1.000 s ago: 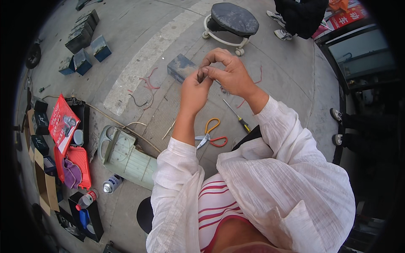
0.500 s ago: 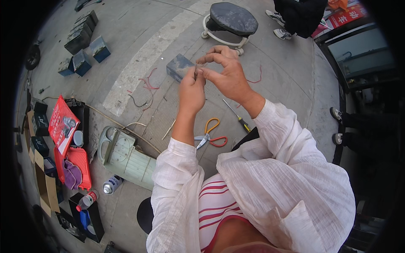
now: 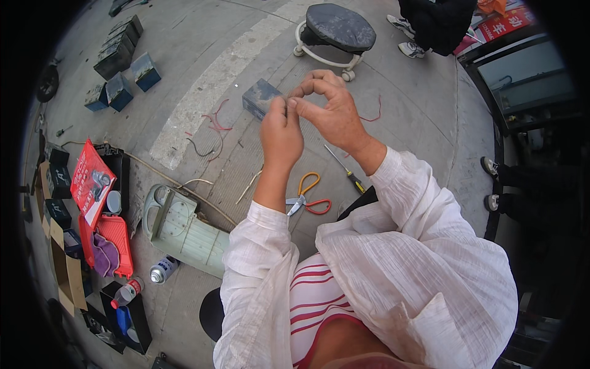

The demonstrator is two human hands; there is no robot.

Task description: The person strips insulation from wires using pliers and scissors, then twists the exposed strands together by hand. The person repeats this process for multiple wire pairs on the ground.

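Note:
My left hand [image 3: 281, 134] and my right hand [image 3: 334, 115] meet in front of me with their fingertips pinched together. Whatever small thing they hold is mostly hidden by the fingers, so its kind does not show. Just beyond them a dusty dark blue battery block [image 3: 260, 98] lies on the pavement, partly covered by my left hand. Nearer to me are scissors [image 3: 300, 201] with orange and red handles, below my left wrist. A yellow and black screwdriver [image 3: 355, 182] lies under my right forearm.
A black round stool [image 3: 341, 27] on casters stands ahead. Cut wires [image 3: 216, 123] are strewn left of the battery block. A pale green plastic housing [image 3: 184, 227], a spray can [image 3: 163, 269] and a red case [image 3: 123, 246] lie left. Several batteries [image 3: 120, 46] stand far left. People stand right.
My left hand has turned slightly, its fingers now curled more against my right fingertips. A thin piece that showed between the fingers is now mostly covered.

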